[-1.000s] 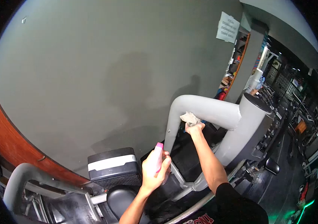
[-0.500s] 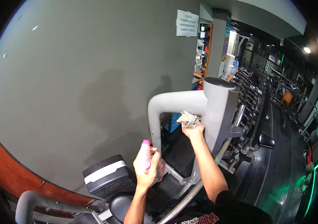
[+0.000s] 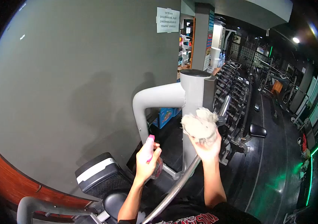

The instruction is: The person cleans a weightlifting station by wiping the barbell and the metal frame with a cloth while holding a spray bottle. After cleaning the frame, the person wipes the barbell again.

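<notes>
My left hand (image 3: 147, 162) is wrapped round a spray bottle (image 3: 150, 146) with a pink and white top and a clear body, upright beside the machine's bent grey tube. A crumpled off-white cloth (image 3: 200, 126) rests in my right hand (image 3: 207, 146), its fingers mostly hidden under the cloth. Both are raised in front of the machine's thick grey post (image 3: 193, 93), whose top is capped in black. Whether the cloth touches the post cannot be made out. A curved metal bar (image 3: 174, 192) passes below, between my forearms.
A black padded seat (image 3: 101, 175) with a white stripe stands at the lower left by the grey wall. Dumbbells on a rack (image 3: 233, 89) run back on the right. A blue box (image 3: 164, 116) lies behind the post. A paper sign (image 3: 168, 20) hangs on the wall.
The cloth and my right hand have come nearer the camera, away from beneath the horizontal tube to the front of the post. My left hand still holds the bottle. The view has shifted right.
</notes>
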Demonstrator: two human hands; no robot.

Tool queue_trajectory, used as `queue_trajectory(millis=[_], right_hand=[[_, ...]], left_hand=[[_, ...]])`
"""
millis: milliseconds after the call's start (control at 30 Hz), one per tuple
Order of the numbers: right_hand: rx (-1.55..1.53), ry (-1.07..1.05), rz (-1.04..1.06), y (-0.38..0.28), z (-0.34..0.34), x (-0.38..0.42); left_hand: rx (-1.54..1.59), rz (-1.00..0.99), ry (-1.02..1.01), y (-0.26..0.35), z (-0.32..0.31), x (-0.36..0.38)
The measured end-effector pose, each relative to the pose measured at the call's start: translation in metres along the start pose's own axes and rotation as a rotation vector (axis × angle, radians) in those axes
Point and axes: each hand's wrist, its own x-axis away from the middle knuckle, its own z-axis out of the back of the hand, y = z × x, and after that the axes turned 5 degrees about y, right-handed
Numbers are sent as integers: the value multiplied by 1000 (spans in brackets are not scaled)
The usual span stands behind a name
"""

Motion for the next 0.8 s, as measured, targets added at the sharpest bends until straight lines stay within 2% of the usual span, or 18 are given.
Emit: queue_trajectory(millis=[67,167,200,267,300,367,400,433,500,633,733,800], right_hand=[[137,1,124,-1,-2,19],[100,-43,225,-23,46,40],[97,-43,229,-26,57,49],[-202,86,200,-22,75,64],[-201,83,207,-25,87,70],[-70,150,287,-25,107,81],[600,160,479,-18,102,85],[602,170,480,-18,102,89],[-55,317,344,-18,97,94],[-162,265,330,-14,80,90],[-2,280,382,-9,74,82],[505,201,644,2,55,66]], left_hand=[[-112,-88,-47,-17,4,0],[-221,-124,-116,-13,-7,8],[-209,-74,-101,-13,-11,11],[-231,-81,-130,-17,-5,11],[-227,-93,-139,-20,-8,10],[-211,-24,-157,-21,-11,13],[-197,48,-169,-21,-11,15],[-196,57,-175,-26,-12,16],[-234,-68,-167,-38,-14,16],[-154,96,-169,-45,-19,19],[-222,-4,-198,-58,-20,20],[-245,30,-234,-61,-23,21]])
